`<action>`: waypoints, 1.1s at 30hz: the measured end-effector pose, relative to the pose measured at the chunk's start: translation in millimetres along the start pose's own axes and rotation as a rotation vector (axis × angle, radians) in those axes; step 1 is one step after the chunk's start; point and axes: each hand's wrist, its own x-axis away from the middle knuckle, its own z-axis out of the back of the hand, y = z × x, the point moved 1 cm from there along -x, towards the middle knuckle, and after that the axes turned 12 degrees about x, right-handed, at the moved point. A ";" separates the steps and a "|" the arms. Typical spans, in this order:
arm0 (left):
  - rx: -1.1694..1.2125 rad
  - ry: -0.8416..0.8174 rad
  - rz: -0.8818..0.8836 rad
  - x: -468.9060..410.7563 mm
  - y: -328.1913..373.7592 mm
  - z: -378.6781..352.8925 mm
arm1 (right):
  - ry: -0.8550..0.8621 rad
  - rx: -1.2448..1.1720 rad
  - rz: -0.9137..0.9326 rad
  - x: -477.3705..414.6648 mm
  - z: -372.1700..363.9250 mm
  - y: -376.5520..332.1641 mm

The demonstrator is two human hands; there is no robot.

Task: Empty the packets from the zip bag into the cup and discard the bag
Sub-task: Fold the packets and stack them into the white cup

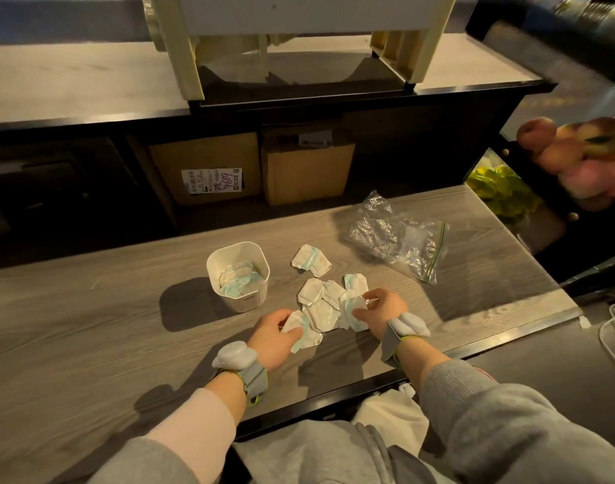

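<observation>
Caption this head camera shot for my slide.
Both hands gather loose packets beside the cup; emptied zip bag lies aside.

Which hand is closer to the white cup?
The left hand. It sits just in front of the white cup, a little to its right, gripping packets. The right hand is farther right, with the packet pile between it and the cup.

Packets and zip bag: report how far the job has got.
Done: the zip bag lies apart on the counter, apparently emptied, and some packets already sit in the white cup. In hand: the left hand and right hand are gathering the loose packets beside the cup. Left: move the loose packets, including the two farther ones, into the cup, then discard the bag.
</observation>
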 end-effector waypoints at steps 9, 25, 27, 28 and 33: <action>0.323 0.063 0.140 2.0 -5.2 -7.3 | 0.051 0.066 0.133 9.0 1.5 -1.2; 0.798 -0.103 0.188 8.5 10.2 -13.8 | -0.329 -0.670 0.062 57.0 -4.7 -36.7; 0.726 -0.142 0.178 11.8 7.6 -12.8 | -0.285 -0.571 0.090 58.0 -6.3 -38.1; 0.685 -0.141 0.174 13.4 5.9 -12.3 | -0.270 -0.523 0.105 59.2 -7.5 -39.2; 0.648 -0.036 0.189 11.8 -5.4 -8.5 | -0.238 -0.389 0.138 54.3 -14.6 -45.7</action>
